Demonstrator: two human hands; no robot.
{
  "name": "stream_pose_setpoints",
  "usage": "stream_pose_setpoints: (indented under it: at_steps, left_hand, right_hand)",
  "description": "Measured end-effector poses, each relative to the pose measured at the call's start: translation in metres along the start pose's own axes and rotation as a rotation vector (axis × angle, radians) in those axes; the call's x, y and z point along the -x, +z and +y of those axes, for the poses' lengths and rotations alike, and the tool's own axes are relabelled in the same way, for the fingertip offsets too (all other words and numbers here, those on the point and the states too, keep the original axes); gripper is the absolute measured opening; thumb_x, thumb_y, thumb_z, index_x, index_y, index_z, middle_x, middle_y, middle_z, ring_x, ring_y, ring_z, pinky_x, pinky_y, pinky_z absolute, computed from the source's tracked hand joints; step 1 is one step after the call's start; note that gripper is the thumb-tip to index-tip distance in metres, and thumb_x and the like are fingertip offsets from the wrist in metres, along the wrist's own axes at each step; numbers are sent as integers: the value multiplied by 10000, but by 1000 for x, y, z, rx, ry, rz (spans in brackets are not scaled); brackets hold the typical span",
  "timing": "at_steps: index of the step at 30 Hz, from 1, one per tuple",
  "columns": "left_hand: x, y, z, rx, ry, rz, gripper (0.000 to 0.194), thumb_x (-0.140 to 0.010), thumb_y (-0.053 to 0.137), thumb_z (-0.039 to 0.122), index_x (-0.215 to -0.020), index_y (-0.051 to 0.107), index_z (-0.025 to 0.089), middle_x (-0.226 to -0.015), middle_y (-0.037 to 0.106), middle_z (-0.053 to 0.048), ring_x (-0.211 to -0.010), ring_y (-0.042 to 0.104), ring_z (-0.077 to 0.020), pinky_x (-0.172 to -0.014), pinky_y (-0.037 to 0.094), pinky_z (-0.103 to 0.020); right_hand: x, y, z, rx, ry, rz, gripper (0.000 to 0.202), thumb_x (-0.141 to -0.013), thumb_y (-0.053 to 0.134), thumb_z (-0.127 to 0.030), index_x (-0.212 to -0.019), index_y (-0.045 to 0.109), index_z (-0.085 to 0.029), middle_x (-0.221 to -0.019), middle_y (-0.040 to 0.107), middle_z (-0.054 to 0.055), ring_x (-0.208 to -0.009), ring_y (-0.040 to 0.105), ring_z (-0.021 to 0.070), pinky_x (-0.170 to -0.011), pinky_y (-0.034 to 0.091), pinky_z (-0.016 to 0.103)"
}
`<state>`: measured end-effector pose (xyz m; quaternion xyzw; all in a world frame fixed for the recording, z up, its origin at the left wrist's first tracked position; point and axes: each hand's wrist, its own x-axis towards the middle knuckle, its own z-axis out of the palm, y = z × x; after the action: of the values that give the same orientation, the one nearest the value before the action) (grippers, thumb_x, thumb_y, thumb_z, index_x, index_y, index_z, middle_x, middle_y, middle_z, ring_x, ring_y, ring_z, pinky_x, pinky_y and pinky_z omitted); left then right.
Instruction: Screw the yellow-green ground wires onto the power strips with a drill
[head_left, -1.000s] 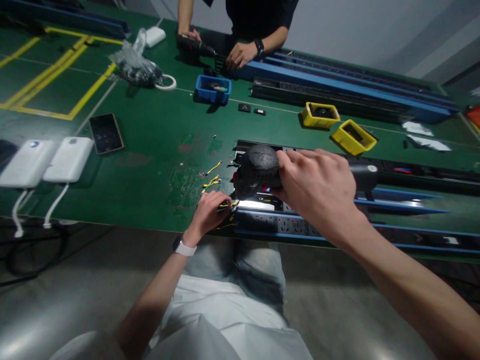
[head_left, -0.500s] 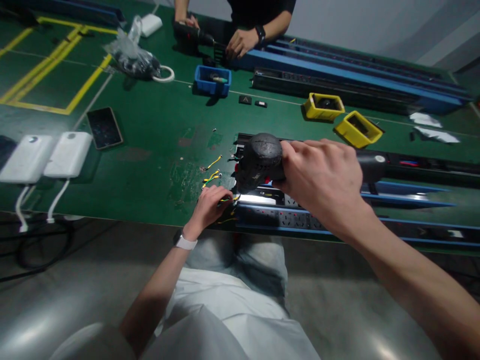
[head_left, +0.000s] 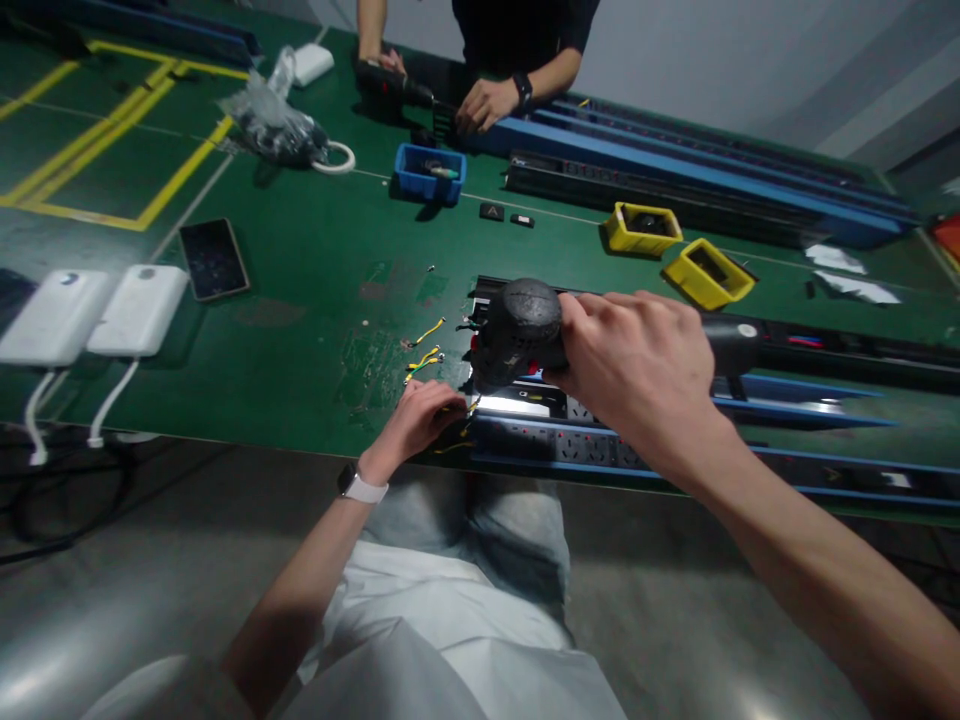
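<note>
Drill [head_left: 519, 335] clenched in my right hand [head_left: 641, 355], socket strip [head_left: 581, 446] lay near it, yellow wire [head_left: 473, 406] sat pinched in my left hand [head_left: 426, 415], loose wires [head_left: 424, 360] lay just beyond.

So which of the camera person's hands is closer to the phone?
Left. The left hand is to the right of the phone, nearer the front edge of the green table; the right hand is farther right, gripping the black power tool.

Green-topped desk [head_left: 300, 270], surface scuffed, bearing yellow line markings [head_left: 142, 222] at left. Plain grey wall [head_left: 712, 60] behind, unevenly lit. Smooth grey floor [head_left: 187, 560] below, with bright light reflections [head_left: 34, 690] at lower left.
</note>
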<state>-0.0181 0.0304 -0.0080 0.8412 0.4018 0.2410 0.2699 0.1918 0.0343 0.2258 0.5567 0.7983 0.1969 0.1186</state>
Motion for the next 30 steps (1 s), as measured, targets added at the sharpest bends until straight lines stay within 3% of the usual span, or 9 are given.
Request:
stream_pose_setpoints:
  at_steps: [11,20,26,30]
  left_hand:
    - [3,7,-9,-30,64,19,190,-971,552,344,-1037,700,243,-953,719,-23,-876,611,-168,-788,310,-344]
    - [4,4,-6,98,19,155,134,-858,713,311,-928,675,203,-876,722,-6,-805,654,-156,-777,400,-309]
    - [11,-4,1,63,16,165,66,-906,629,233,-876,665,187,-885,707,-33,-862,630,-171,-812,453,-328]
    - [19,-7,-2,96,-8,188,123,-940,585,245,-985,687,192,-979,716,-55,-918,634,-176,-852,487,-345]
  right_hand:
    - [-2,3,2,16,-16,36,188,-832,525,-293,-947,606,-169,-841,697,95,-742,611,190,-632,223,294]
    - [-3,2,0,24,-9,22,177,-830,530,-291,-936,609,-173,-832,693,95,-734,606,184,-630,219,294]
    - [-3,0,2,22,-13,4,195,-832,511,-299,-951,606,-177,-844,698,95,-744,615,188,-626,227,296]
    - [-3,0,3,12,-2,-20,213,-820,533,-309,-970,608,-176,-873,706,96,-751,619,188,-625,226,295]
